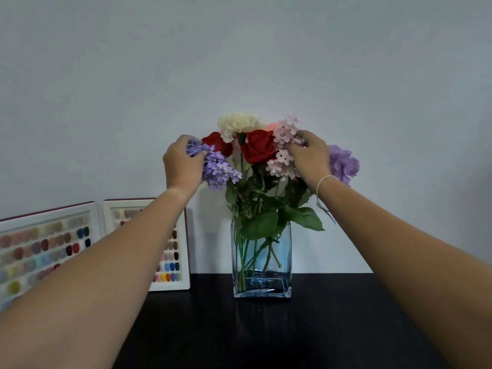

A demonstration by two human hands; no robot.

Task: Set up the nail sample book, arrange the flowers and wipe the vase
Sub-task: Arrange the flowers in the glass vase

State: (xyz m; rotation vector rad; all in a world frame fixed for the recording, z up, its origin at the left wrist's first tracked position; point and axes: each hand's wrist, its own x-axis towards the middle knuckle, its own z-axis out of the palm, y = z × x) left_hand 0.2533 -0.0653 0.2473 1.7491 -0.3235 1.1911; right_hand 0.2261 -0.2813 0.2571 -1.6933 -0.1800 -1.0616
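- While both bare forearms reach forward and up, the left hand point(182, 162) curls around a violet lilac sprig point(217, 167), fingers closed on its upper blossoms.
- Right hand point(310, 154), with a thin white bracelet point(325, 182) at the wrist, pinches a pale pink blossom cluster point(286, 145), fingertips together on the small petals.
- Between the hands stand two red roses point(259, 147), a ruffled cream carnation point(239, 122) above them, and a purple hydrangea head point(343, 163) just beyond the right wrist.
- Green stems and broad leaves drop into a rectangular clear-glass vase point(262, 262), blue-tinted, upright on the dark table point(266, 328) near the wall.
- Nail sample book point(53, 243) stands open at left, white-framed pages lined with glossy coloured tips, partly hidden by the left arm.
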